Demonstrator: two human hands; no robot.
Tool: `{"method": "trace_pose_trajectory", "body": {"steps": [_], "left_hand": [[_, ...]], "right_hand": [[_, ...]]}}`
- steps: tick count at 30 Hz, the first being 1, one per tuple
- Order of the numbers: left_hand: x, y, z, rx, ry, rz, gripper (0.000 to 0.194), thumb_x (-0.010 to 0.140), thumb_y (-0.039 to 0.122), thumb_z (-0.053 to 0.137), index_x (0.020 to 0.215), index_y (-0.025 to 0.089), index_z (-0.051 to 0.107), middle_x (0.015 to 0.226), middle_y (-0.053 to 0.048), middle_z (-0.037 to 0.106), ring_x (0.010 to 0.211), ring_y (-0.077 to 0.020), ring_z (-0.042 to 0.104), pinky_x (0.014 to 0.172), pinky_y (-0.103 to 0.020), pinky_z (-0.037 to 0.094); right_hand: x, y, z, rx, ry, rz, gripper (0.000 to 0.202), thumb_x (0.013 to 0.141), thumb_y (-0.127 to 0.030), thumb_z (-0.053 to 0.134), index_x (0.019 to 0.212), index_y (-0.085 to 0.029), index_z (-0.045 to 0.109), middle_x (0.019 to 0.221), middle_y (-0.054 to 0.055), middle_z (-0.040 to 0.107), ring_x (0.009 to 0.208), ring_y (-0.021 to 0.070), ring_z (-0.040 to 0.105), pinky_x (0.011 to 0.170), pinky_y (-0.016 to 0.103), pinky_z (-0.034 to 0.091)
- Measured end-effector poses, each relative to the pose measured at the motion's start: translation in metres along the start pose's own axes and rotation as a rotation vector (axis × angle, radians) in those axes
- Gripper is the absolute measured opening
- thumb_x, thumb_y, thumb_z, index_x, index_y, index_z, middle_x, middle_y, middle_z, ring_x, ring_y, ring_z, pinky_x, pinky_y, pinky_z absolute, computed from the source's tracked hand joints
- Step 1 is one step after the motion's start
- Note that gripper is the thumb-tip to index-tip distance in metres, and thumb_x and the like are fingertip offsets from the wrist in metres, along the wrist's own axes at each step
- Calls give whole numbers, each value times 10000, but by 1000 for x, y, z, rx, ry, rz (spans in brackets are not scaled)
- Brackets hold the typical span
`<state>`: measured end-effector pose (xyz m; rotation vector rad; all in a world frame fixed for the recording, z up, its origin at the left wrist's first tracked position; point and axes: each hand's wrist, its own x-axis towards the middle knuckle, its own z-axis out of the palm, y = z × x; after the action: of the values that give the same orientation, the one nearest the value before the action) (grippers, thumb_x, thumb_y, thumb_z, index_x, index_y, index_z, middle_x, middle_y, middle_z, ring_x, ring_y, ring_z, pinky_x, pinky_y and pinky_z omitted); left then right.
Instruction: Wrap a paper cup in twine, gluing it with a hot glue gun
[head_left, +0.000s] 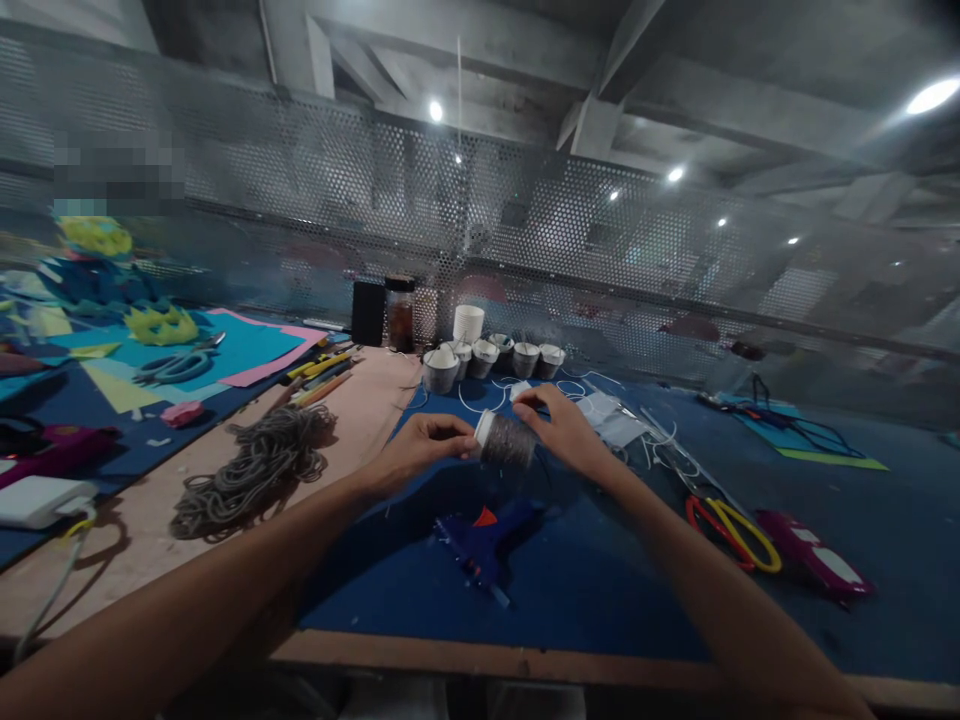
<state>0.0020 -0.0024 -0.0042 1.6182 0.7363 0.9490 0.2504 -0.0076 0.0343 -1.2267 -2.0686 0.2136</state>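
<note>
Thumb and fingertips of the left hand [420, 450] pinch the bare white end of one cord-wrapped cup [510, 442], with no gap left around that rim. The cup lies on its side in the air between the two hands, above the blue mat [600, 600]. Fingers of the right hand [559, 425] are bent, the index finger arched forward over the far side of the cup; its fingertips are near a small white piece [520, 389], and I cannot tell whether they pinch it, touch the cup or hold a strand.

One blue glue gun [487, 545] with an orange-red trigger lies just below the cup, nearer the person. Behind the hands stand six gray cups [440, 372] in an uneven row, with one plain white cup [469, 322] above and behind them. Beside these are one dark-lidded jar [400, 318] and one black block [367, 313].

To the left lie one tangled heap of gray cord [259, 470] and several pencils [322, 372], too blurred to count. To the right are two handle loops [739, 538], one red, one yellow, near one purple object [817, 555].
</note>
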Motion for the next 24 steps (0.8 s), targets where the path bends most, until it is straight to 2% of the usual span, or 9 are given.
{"method": "trace_pose_trajectory", "body": {"steps": [3, 5, 7, 12, 19, 24], "left_hand": [[2, -2, -2, -21, 85, 18, 244, 773, 386, 734, 842, 152, 718, 752, -25, 662, 728, -150, 576, 700, -270, 436], [2, -2, -3, -25, 98, 26, 252, 770, 390, 737, 843, 150, 718, 754, -27, 659, 733, -153, 574, 700, -274, 439], [2, -2, -3, -26, 83, 23, 261, 760, 392, 745, 848, 147, 721, 766, -32, 662, 744, -160, 576, 716, -286, 449], [4, -1, -4, -205, 90, -22, 252, 761, 380, 756, 904, 173, 738, 847, -30, 690, 797, -154, 607, 796, -288, 474], [6, -1, -8, -325, 128, -54, 237, 772, 339, 762, 919, 154, 739, 859, -35, 678, 765, -128, 611, 749, -245, 482], [5, -1, -8, -362, 155, -50, 217, 767, 332, 764, 875, 147, 729, 802, -25, 666, 741, -129, 611, 729, -250, 485]], "right_hand": [[-4, -4, -3, -93, -44, 66, 393, 932, -540, 530, 1148, -220, 605, 1028, 73, 700, 854, 207, 671, 738, 316, 474], [-8, -6, -3, -142, -124, 103, 483, 899, -605, 543, 1215, -240, 574, 959, 71, 720, 794, 228, 684, 670, 317, 464], [-10, -7, 0, -154, -153, 93, 530, 873, -628, 564, 1240, -245, 556, 974, 80, 721, 821, 249, 689, 675, 326, 472], [-12, -12, 9, -166, -26, -21, 548, 840, -588, 632, 1240, -229, 527, 1210, 106, 626, 1030, 279, 634, 843, 397, 491], [-18, -22, 19, -234, 44, -186, 519, 844, -494, 674, 1238, -210, 491, 1179, 120, 590, 1094, 303, 574, 914, 447, 472], [-19, -20, 26, -289, 40, -227, 503, 856, -473, 670, 1242, -208, 485, 1184, 121, 594, 1099, 308, 558, 941, 461, 449]]}}
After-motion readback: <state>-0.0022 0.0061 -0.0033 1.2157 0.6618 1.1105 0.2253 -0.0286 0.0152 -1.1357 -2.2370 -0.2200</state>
